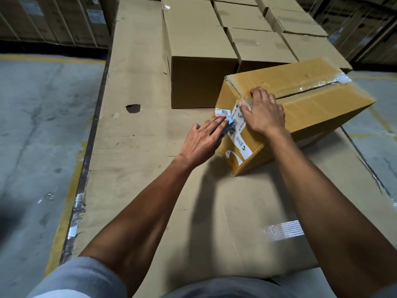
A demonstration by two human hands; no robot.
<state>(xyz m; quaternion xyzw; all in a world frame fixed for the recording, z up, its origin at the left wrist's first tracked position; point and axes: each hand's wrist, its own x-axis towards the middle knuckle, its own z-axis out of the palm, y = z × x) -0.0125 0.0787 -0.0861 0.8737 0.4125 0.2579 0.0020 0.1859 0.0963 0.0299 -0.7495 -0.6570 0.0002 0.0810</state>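
Note:
A taped brown cardboard box [318,104] lies askew on a flat cardboard sheet [139,147]. A white label [240,136] with black print runs down its near end face. My left hand [204,140] holds a small blue object [228,123] flat against that face, beside a small barcode sticker [223,112]. My right hand [263,112] rests over the box's top edge, fingers spread across the label's upper end and the clear tape.
Rows of closed cardboard boxes [199,39] stand just behind the askew box. A dark hole [133,108] marks the cardboard sheet at left. Grey concrete floor [38,125] with yellow lines lies on both sides. More stacked cartons [53,18] line the back.

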